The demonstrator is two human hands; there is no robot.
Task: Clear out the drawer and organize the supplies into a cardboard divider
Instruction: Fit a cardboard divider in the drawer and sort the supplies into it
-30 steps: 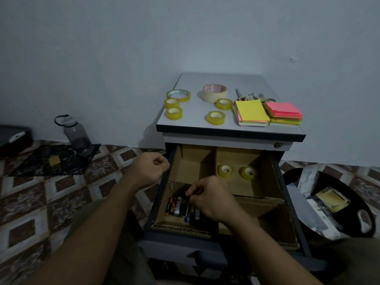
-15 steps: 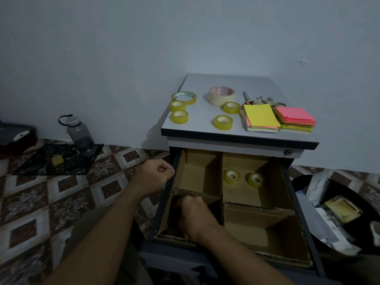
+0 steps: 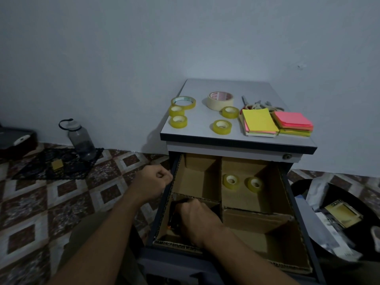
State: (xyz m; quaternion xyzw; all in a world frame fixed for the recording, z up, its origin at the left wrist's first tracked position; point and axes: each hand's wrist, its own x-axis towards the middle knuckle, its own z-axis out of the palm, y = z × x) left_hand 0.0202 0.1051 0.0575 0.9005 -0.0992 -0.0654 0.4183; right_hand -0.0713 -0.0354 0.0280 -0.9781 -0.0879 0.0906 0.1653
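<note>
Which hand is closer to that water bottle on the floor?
Left. The left hand is at the drawer's left edge, toward the water bottle; the right hand is inside the drawer.

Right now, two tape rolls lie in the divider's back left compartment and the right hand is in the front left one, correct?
No. The head view shows the two tape rolls in the back right compartment of the divider, not back left. The right hand is in the front left one.

tape rolls [image 3: 221, 126] — yellow | divider [image 3: 197, 177] — brown | floor [image 3: 61, 192] — diamond-patterned
</note>
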